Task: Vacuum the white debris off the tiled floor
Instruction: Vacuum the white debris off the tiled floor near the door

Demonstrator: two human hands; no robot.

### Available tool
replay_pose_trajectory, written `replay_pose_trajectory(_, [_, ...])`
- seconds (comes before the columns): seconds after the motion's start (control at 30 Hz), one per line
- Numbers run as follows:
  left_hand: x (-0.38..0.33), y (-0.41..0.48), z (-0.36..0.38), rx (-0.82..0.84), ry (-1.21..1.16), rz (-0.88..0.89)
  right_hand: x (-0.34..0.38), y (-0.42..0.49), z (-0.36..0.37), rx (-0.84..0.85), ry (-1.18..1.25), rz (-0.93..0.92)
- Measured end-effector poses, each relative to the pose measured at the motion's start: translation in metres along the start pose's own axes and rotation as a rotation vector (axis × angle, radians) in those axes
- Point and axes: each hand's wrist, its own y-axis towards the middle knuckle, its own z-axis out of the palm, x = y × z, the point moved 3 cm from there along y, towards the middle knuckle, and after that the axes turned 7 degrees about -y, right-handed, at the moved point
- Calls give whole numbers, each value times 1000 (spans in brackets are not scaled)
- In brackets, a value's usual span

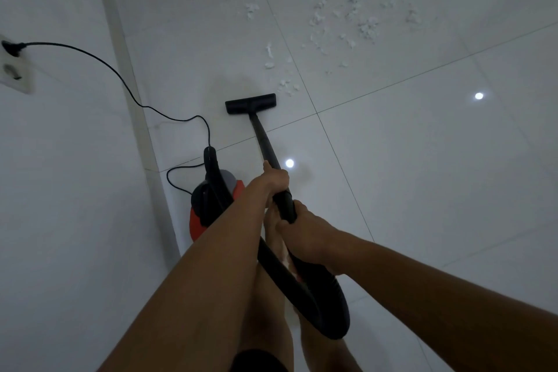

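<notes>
1. In the head view, the left hand [273, 181] is clenched round the black wand [262, 136], its fingers wrapped over the tube. The bare forearm reaches in from the lower left.
2. The right hand [305, 231] grasps the black handle end of the same tube, just behind the left hand and closer to the person.
3. The wand slopes down and away to the black floor head [250, 103], which lies flat on the tiled floor [422, 160] near a crossing of grout lines.
4. The white debris [347, 21] lies scattered over the tiles beyond the floor head, thickest toward the upper right. The nearest flakes sit just beside the head's far right corner.
5. A black hose [317, 305] loops from under the right hand, past the person's bare legs [271, 311].
6. The vacuum body [211, 208], a red-and-black canister, stands by the wall [60, 190], left of the hands.
7. A thin black power cord [126, 81] runs from the canister across the floor and up the wall. It ends at a plug [10, 48] in a white wall socket [15, 72] at the left edge.
8. Two round light reflections [289, 163] shine on the glossy tiles, one just right of the wand and the other far to the right.
</notes>
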Motion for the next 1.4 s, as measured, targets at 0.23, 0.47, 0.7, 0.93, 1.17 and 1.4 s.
replay_pose_trajectory(0.23, [23,-19,21,22,29,-2,-26,-22,11,-2,46,23])
replay_pose_trajectory(0.47, [59,-19,43,11,45,20,-68,-24,35,-52,31,16])
replay_pose_trajectory(0.7, [106,-9,53,-16,101,108,-117,-13,78,-123,100,2])
replay_pose_trajectory(0.93, [169,35,67,-4,126,218,-166,-2,132,-280,158,-59])
replay_pose_trajectory(1.17, [197,64,88,10,133,278,-207,30,142,-278,81,-66])
replay_pose_trajectory(1.4, [186,77,91,-1,140,283,-211,56,137,-309,-85,-27])
